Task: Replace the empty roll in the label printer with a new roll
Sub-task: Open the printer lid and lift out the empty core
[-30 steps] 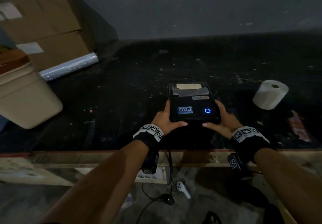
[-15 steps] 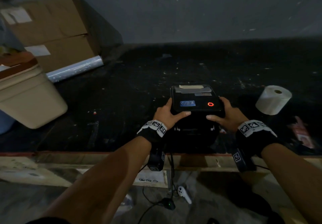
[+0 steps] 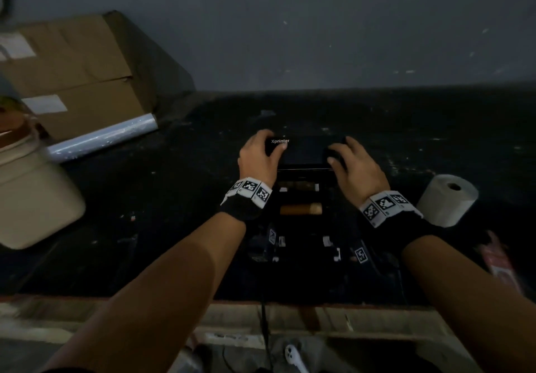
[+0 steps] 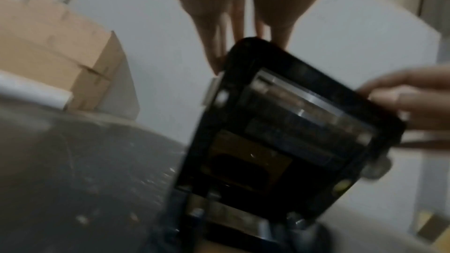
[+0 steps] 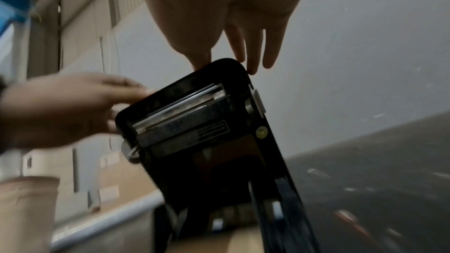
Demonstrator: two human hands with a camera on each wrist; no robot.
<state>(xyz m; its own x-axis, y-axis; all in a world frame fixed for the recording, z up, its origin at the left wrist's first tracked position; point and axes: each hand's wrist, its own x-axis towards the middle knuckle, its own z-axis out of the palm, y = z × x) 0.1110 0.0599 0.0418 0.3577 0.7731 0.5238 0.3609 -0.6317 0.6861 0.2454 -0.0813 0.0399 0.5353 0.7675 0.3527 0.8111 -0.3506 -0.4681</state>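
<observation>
1. The label printer's lid (image 3: 304,152) is tipped open on the dark surface (image 3: 145,198); the left hand (image 3: 258,158) and right hand (image 3: 356,167) grip its top corners. Overforcing could strain the hinge.
2. The new roll (image 3: 446,198) stands right, near the hand; an elbow could knock it.
3. The empty core (image 3: 301,208) lies inside, possibly snagging.

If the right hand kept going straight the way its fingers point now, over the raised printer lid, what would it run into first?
Past the lid that the right hand holds, only bare black tabletop lies ahead, then probably the grey wall. The new roll sits off to its right, out of line. Depth is hard to judge.
</observation>
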